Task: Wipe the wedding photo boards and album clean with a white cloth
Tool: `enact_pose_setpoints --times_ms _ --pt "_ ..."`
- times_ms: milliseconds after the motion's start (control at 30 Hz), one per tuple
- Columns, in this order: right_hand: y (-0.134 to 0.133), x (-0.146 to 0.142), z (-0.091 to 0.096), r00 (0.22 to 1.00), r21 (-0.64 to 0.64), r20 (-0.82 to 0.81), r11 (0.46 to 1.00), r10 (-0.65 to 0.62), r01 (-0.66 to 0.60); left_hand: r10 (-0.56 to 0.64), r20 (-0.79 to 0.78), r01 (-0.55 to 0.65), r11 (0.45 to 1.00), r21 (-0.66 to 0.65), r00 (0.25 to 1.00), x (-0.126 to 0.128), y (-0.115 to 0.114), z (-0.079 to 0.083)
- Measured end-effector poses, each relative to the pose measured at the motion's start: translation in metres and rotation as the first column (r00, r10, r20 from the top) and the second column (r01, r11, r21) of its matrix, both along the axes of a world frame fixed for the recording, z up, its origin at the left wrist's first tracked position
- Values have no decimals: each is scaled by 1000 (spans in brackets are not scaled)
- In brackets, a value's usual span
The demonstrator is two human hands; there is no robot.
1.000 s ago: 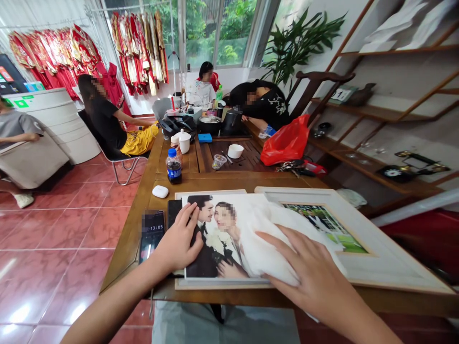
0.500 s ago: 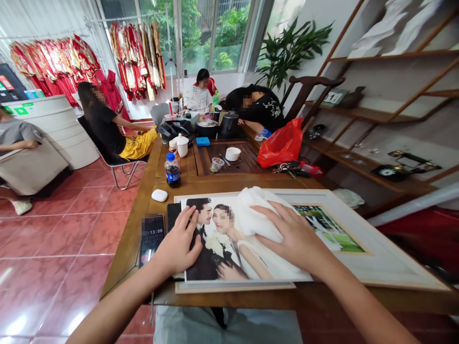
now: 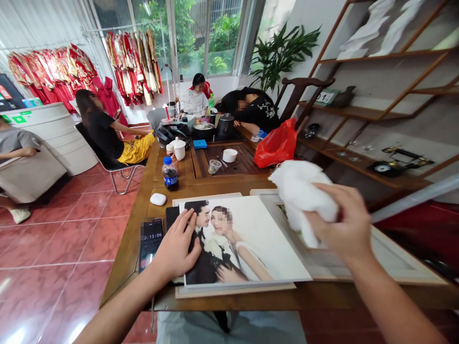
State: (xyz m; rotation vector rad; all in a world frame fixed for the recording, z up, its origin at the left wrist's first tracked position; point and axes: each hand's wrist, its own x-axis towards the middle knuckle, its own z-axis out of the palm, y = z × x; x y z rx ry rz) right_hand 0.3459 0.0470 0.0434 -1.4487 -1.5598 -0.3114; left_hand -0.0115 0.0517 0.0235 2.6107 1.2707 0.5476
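Note:
A large photo print [image 3: 247,248] of a couple lies flat at the table's near edge, on top of a pale frame or board whose edges stick out. My left hand [image 3: 182,243] rests on the print's left part, fingers spread. Raised to the right of the print, my right hand [image 3: 344,224] grips a crumpled white cloth [image 3: 303,191] that hangs in the air. Under that hand lies a wide white picture frame [image 3: 390,253], partly hidden by the cloth and my arm.
Left of the print are a phone [image 3: 150,243] and a white earbud case [image 3: 158,198]. Beyond stand a dark drink bottle [image 3: 170,174], a white cup [image 3: 230,155] and a red plastic bag [image 3: 278,143]. Several people sit around the room; wooden shelves [image 3: 362,112] stand at the right.
My right hand has lifted the white cloth off the print and moved it right, over the white frame. My left hand stays on the print. The view has shifted slightly.

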Motion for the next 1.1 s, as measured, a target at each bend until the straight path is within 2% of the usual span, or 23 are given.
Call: enact_pose_setpoints --times_ms 100,167,233,300,400,433,533,600,667,733,800,867,1100 --pt "-18 28 6 984 129 25 976 -179 174 9 6 -9 1000 16 1000 0 0 0" --pt "-29 48 6 959 160 101 956 -264 246 10 14 -11 1000 26 1000 -1 -1 1" --pt "-37 66 -1 950 97 220 974 -221 204 9 20 -10 999 36 1000 0 -1 3" --pt "-40 80 -15 948 -68 301 989 -104 130 14 21 -15 999 47 1000 0 -2 6" --pt "-37 88 -43 912 -272 406 960 57 61 27 21 -28 998 58 999 2 -3 11" --pt "-35 87 -51 894 -340 437 939 104 57 31 27 -33 998 60 999 2 -2 12" --pt "-32 75 -65 878 -384 463 920 121 75 59 55 -63 994 86 997 1 -2 15" --pt "-33 62 -60 876 -347 475 933 87 95 108 66 -115 985 125 992 0 0 16" --pt "-36 48 -47 883 -305 463 949 73 82 188 58 -195 967 162 980 -3 1 17" --pt "-37 33 -33 910 -330 388 944 145 -9 274 10 -272 946 178 962 -5 2 19" --pt "-36 19 -23 939 -413 252 904 233 -113 338 -77 -321 930 180 938 -6 3 21" --pt "-31 8 -18 945 -478 173 863 277 -165 376 -161 -347 920 181 913 -6 4 22" --pt "-5 -7 -13 951 -640 64 744 302 -193 390 -311 -380 920 95 867 -3 4 24"
